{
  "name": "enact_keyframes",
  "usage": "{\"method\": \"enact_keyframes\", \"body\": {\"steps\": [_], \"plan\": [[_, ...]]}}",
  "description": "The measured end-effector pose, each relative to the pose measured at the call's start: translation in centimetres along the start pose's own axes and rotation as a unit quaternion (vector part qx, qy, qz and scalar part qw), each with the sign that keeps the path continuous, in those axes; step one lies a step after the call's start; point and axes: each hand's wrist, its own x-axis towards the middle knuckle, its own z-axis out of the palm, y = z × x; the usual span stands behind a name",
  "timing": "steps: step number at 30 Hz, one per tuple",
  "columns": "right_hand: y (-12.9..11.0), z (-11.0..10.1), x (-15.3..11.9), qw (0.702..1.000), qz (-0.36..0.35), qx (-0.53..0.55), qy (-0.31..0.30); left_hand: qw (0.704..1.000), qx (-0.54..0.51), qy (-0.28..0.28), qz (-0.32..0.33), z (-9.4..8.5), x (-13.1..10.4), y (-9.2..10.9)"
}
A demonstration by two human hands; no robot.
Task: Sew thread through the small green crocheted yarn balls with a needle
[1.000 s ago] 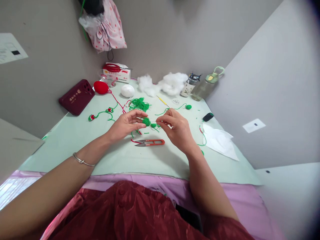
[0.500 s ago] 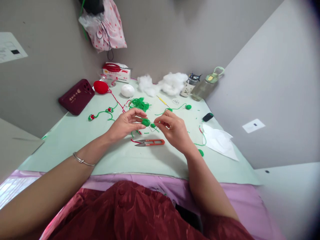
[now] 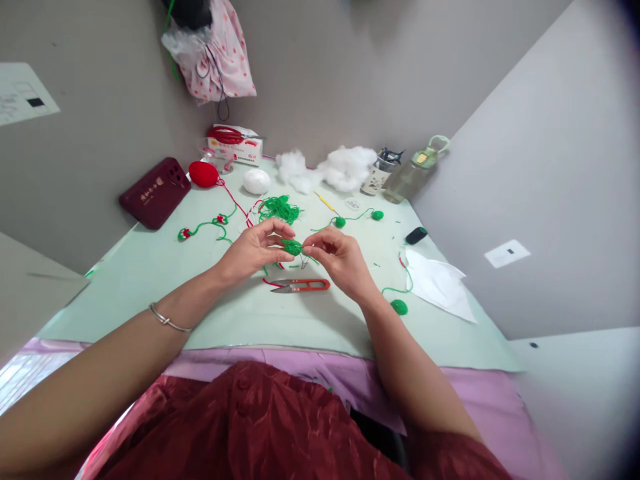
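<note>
Centrally: a small green yarn piece (image 3: 293, 248) is held up over the pale table (image 3: 240, 327), between the two hands. Left hand (image 3: 254, 247): gripping the piece's left side, thumb below, fingers arched above; forearm slants in from lower left, silver bracelet (image 3: 167, 319) near the wrist. Right hand (image 3: 344, 259): thumb and forefinger pinched together at the piece's right end, other fingers curled; what lies between the tips is too small to make out. Right forearm rises from lower right, hand angled inward.

Thin dark loops hang just below the pinch. Nearer the body lie orange-handled snips (image 3: 296, 285), points to the left. Beyond the hands: green yarn tangle (image 3: 280, 210), yellow-handled tool (image 3: 326, 201), two little green balls (image 3: 340, 222) (image 3: 377, 215). Another green ball (image 3: 399, 307) lies right of the right forearm. Farther back: white fluff (image 3: 346, 168).
</note>
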Motion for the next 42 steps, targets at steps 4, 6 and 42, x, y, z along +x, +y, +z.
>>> {"method": "enact_keyframes", "body": {"steps": [4, 6, 42], "plan": [[0.4, 0.2, 0.0, 0.999, -0.017, -0.038, 0.024, 1.000, -0.004, -0.013, -0.015, 0.3, 0.0, -0.1], [0.6, 0.5, -0.1, 0.998, -0.029, -0.054, 0.029, 1.000, -0.002, -0.017, -0.022, 0.4, 0.1, -0.2], [-4.4, -3.8, -0.6, 0.956, -0.050, 0.277, 0.080, 0.998, 0.059, 0.026, -0.016, -0.1, -0.1, 0.6]]}}
